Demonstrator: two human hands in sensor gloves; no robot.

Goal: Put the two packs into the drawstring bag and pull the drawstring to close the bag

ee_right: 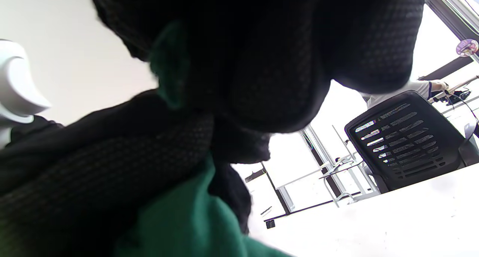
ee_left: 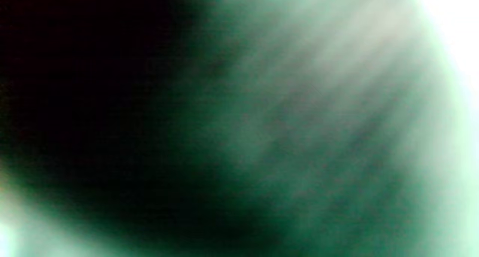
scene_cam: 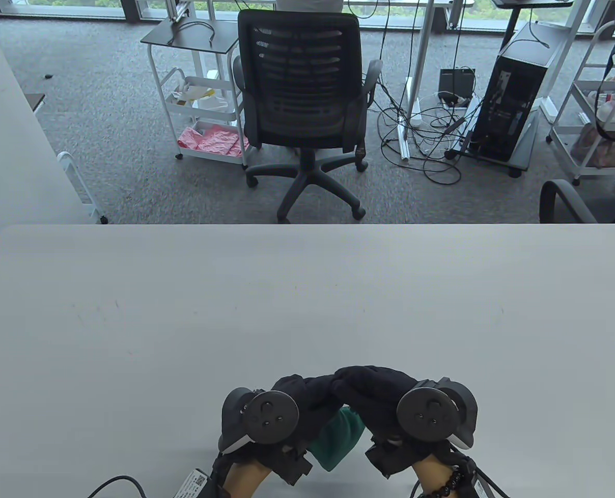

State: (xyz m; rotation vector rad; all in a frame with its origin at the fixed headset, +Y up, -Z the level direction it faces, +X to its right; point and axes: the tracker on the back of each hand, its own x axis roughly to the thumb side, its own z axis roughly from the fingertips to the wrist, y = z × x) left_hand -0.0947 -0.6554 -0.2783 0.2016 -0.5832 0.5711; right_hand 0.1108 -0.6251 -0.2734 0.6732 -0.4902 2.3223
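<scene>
Hands (scene_cam: 307, 399) (scene_cam: 385, 399) apparently clutching green bag (scene_cam: 336, 438), office chair (scene_cam: 303, 98) beyond table (scene_cam: 307, 290)

the left hand (scene_cam: 287, 410) and right hand (scene_cam: 385, 404) met at the table's (scene_cam: 307, 301) near edge, the drawstring bag (scene_cam: 336, 438) between and beneath them. beyond the far edge stood an office chair (scene_cam: 302, 109), a computer tower (scene_cam: 515, 98) to its right.

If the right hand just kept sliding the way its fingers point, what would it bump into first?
The right hand points toward the left hand. Their fingertips already seem to meet above the green bag, so it would likely hit those fingers first, though depth is hard to judge.
</scene>
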